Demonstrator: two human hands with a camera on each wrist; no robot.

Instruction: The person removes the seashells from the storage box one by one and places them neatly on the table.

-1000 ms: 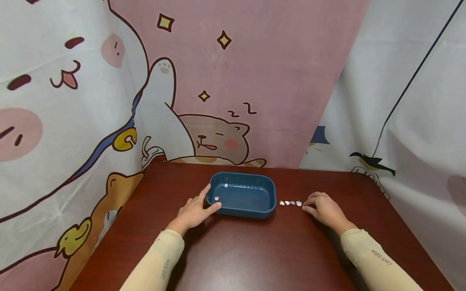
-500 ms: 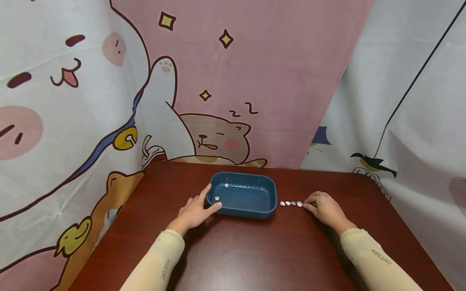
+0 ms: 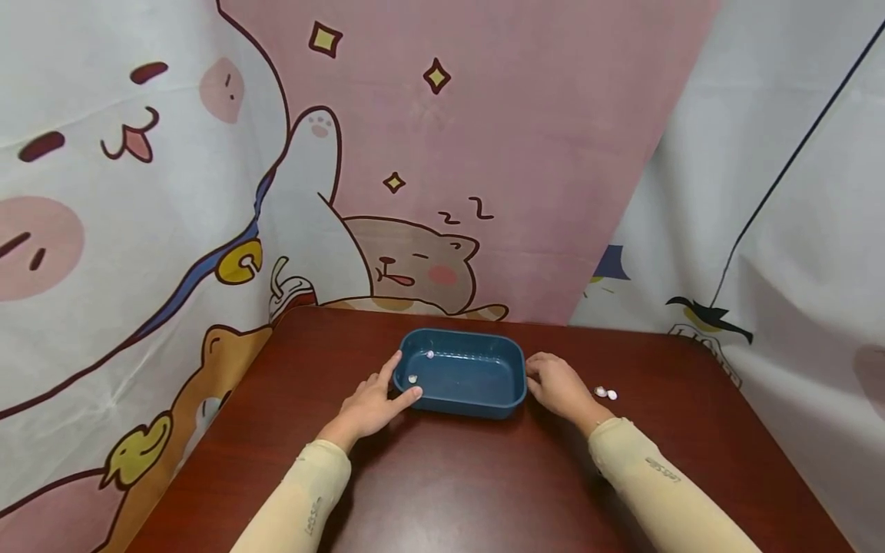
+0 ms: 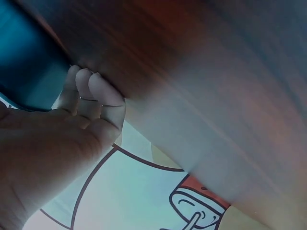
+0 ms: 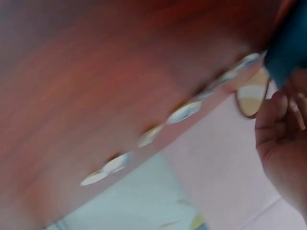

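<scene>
A dark blue rectangular container [image 3: 459, 408] stands on the table. My left hand [image 3: 369, 401] rests at its left end, thumb on the front rim and fingers spread along the left side; the left wrist view shows the fingers [image 4: 103, 91] beside its outer wall. Inside lie a small pinkish piece [image 3: 430, 355] and a small whitish piece [image 3: 412, 379]. My right hand [image 3: 558, 388] is at the container's right end, fingers loosely bent, nothing visible in them. Several small pale, shell-like pieces [image 5: 184, 112] form a row; in the head view the hand hides most, leaving two pieces [image 3: 605, 393] visible.
The brown-red wooden table [image 3: 456, 491] reaches back to a cloth [image 3: 539, 153] with cartoon animals, which also hangs along the left and right sides. The row of pieces runs between the container's right end and my right forearm [image 3: 643, 461].
My right hand has left the right end of the row and moved left to the container, baring two pieces behind it. The left hand stays where it was on the container.
</scene>
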